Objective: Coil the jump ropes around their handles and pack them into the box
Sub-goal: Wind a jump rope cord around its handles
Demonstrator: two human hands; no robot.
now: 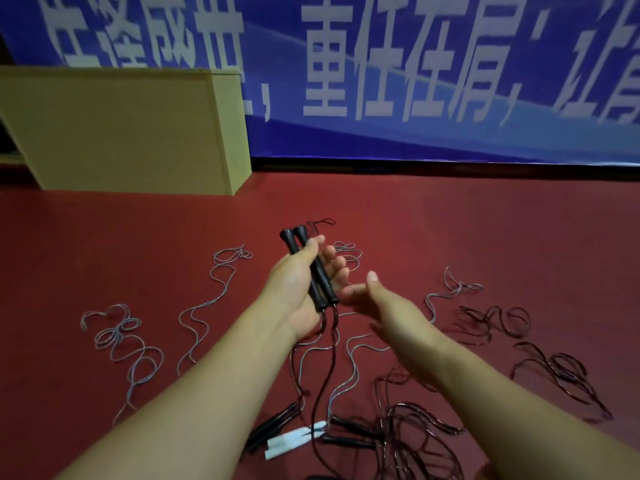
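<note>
Coiling has not started, I judge: the left hand (304,282) grips two black handles (313,271) side by side, raised over the red floor (450,220), their dark cord (323,368) trailing down loose. The right hand (377,299) hangs just beside, fingers spread, holding nothing. Next it should catch that cord and wind it (other ropes (128,341) lie tangled nearby). The box (114,126) stands well apart.
</note>
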